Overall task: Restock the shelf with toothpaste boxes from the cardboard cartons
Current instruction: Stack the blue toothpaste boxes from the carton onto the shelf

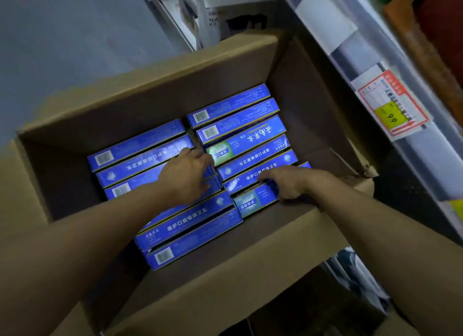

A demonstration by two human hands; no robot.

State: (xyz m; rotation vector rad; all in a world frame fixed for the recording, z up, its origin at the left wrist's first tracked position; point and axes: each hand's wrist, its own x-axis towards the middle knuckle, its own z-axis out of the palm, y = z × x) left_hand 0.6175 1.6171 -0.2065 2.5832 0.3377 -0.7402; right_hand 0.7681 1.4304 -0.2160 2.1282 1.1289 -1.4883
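An open cardboard carton (155, 102) fills the middle of the view and holds two rows of blue toothpaste boxes (240, 125), several in each row, lying on edge. Both my arms reach down into it. My left hand (186, 176) lies on the boxes of the left row, its fingers stretched toward the gap between the rows. My right hand (288, 182) has its fingers curled over the top edge of a blue box (253, 201) near the front of the right row. The boxes under my hands are partly hidden.
A shelf edge (355, 67) runs diagonally along the right, carrying a red and yellow price tag (394, 105). The carton's right flap (350, 165) is torn and folded outward. Grey floor lies at the upper left. More shelving stands at the top centre.
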